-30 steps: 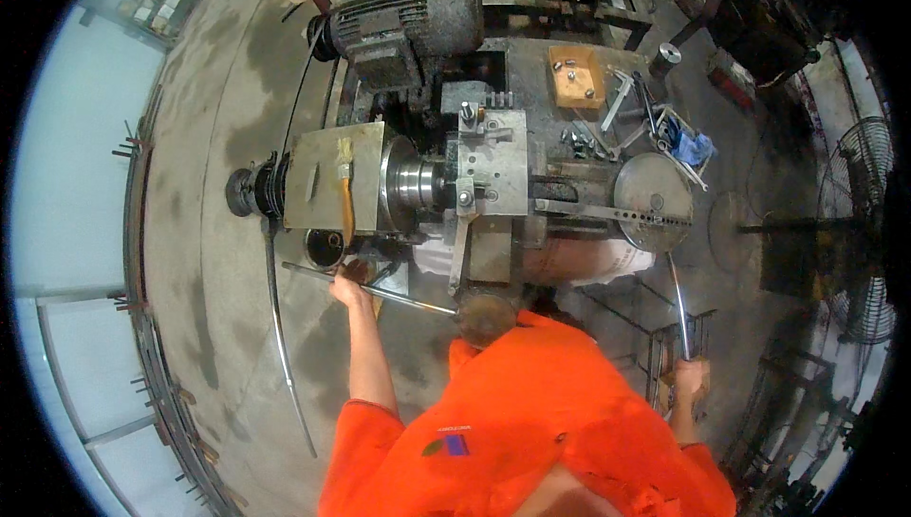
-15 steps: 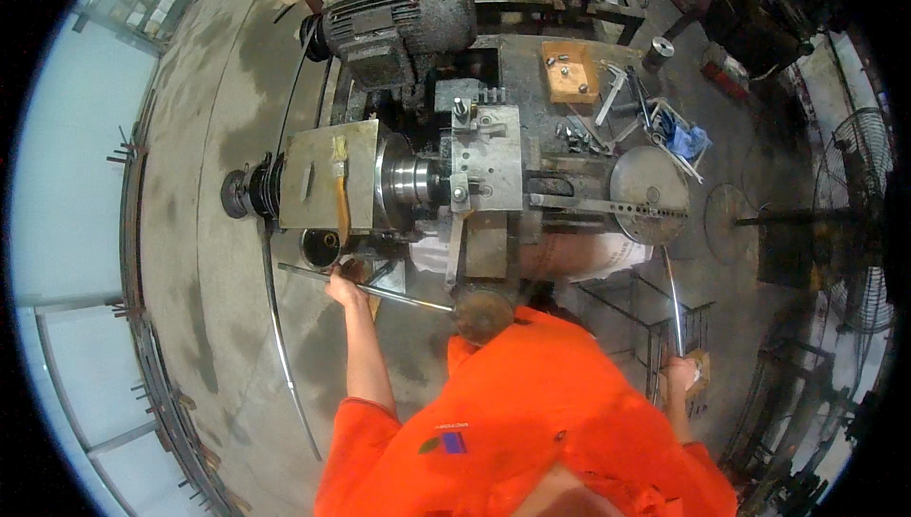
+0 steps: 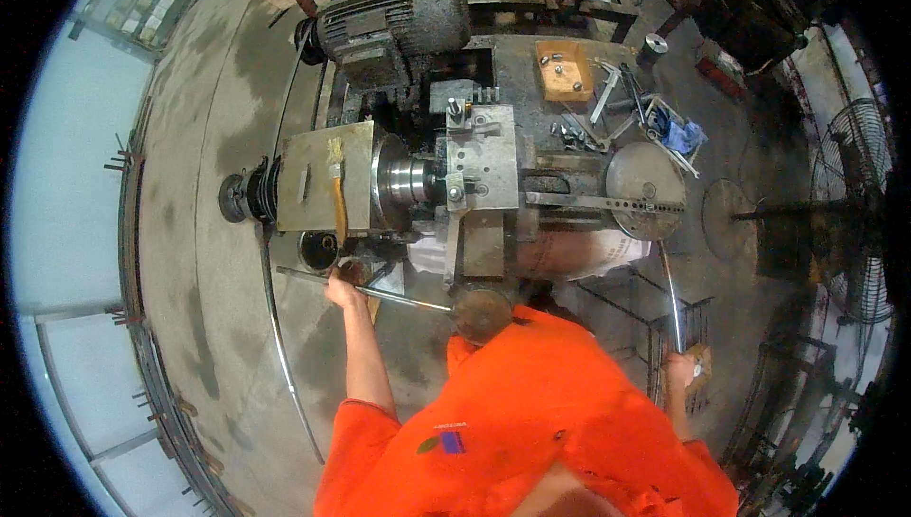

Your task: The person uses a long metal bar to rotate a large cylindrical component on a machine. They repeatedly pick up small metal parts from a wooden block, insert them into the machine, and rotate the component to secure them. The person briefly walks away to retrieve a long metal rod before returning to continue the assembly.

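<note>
My left hand (image 3: 343,289) is closed around a slim metal lever (image 3: 408,300), which runs to a round metal disc (image 3: 482,315) in front of my body. Out to the right, my right hand (image 3: 679,367) grips a shiny lever (image 3: 673,289) that slopes down from below a large round plate (image 3: 645,192). Ahead of me stands a lathe-like machine, with a bright turned metal cylinder (image 3: 409,180) at its spindle and a tool block (image 3: 482,158) to the right of it. A brush (image 3: 337,190) lies on the flat housing cover (image 3: 304,175).
Behind the spindle sits a greasy electric motor (image 3: 394,19). A wooden box (image 3: 564,71) with small metal parts, a caliper (image 3: 604,95) and a blue rag (image 3: 678,133) lie back right. A dark pot (image 3: 319,249) is near my left hand. A fan (image 3: 849,185) stands far right.
The whole view has shifted slightly. Both hands keep their grips on the levers, with no clear movement of either lever.
</note>
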Demonstrator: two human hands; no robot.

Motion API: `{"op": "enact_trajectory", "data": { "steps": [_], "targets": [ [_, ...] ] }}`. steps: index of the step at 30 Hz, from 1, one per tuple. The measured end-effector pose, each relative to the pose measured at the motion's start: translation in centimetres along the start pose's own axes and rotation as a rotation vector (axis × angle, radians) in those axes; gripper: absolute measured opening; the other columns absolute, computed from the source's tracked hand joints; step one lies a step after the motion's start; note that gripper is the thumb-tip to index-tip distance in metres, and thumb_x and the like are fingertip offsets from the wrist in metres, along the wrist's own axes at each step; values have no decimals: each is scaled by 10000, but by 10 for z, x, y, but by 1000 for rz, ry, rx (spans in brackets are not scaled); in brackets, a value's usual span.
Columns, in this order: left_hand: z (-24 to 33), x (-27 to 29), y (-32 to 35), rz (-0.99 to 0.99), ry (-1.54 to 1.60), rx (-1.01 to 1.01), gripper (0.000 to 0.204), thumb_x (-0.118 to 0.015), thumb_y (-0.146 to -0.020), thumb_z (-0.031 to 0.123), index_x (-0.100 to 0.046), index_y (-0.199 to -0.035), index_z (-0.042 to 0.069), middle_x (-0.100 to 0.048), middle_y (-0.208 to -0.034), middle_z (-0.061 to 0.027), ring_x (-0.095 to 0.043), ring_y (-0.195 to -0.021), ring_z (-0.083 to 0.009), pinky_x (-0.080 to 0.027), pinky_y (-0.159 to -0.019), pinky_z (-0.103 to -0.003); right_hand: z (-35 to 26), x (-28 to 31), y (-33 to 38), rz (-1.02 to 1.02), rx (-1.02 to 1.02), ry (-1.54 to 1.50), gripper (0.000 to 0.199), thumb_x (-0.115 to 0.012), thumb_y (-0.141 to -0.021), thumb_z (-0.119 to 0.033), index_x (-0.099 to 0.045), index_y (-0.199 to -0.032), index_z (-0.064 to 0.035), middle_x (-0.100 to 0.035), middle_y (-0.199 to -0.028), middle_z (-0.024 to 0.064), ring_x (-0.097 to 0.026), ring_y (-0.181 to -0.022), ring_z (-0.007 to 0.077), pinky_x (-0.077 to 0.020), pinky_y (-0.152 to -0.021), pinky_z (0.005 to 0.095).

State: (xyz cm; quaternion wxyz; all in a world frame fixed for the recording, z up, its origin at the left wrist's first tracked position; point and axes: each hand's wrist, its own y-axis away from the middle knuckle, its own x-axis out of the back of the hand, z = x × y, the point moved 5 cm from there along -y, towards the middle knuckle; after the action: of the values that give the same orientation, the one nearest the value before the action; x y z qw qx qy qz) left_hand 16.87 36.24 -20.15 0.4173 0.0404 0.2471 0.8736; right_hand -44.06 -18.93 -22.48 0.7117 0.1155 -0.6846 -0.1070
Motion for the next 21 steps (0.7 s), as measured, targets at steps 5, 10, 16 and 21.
{"op": "enact_trajectory", "data": {
  "steps": [5,10,16,21],
  "targets": [
    [-4,6,-12,-34,2,-17,209,-432,-827,58,-472,-1002,-49,-562,-869,-209,-594,-685,-317,-531,-584,-432,-26,21,17,7,-87,-17,338,-603,-636,-345,-619,-755,-28,-616,-826,191,-601,-811,347,-461,-720,432],
    [-6,7,-14,-23,17,-48,199,-434,-823,44,-468,-987,-64,-550,-890,-230,-594,-694,-325,-542,-603,-447,-22,18,15,84,-20,1,368,-599,-620,-328,-599,-750,17,-610,-796,226,-592,-819,381,-454,-728,425],
    [-1,5,-7,-27,42,-54,186,-437,-823,35,-453,-978,-67,-551,-884,-222,-595,-693,-328,-547,-600,-453,-41,34,28,2,-109,-10,456,-572,-637,-402,-602,-789,27,-607,-830,235,-586,-846,386,-451,-742,424],
    [2,-1,1,-2,29,-55,184,-443,-823,31,-466,-976,-69,-554,-879,-215,-594,-684,-312,-544,-596,-438,-25,19,18,-39,-56,79,595,-534,-700,-562,-616,-860,5,-620,-906,223,-598,-876,363,-464,-781,412]
  ]
}}
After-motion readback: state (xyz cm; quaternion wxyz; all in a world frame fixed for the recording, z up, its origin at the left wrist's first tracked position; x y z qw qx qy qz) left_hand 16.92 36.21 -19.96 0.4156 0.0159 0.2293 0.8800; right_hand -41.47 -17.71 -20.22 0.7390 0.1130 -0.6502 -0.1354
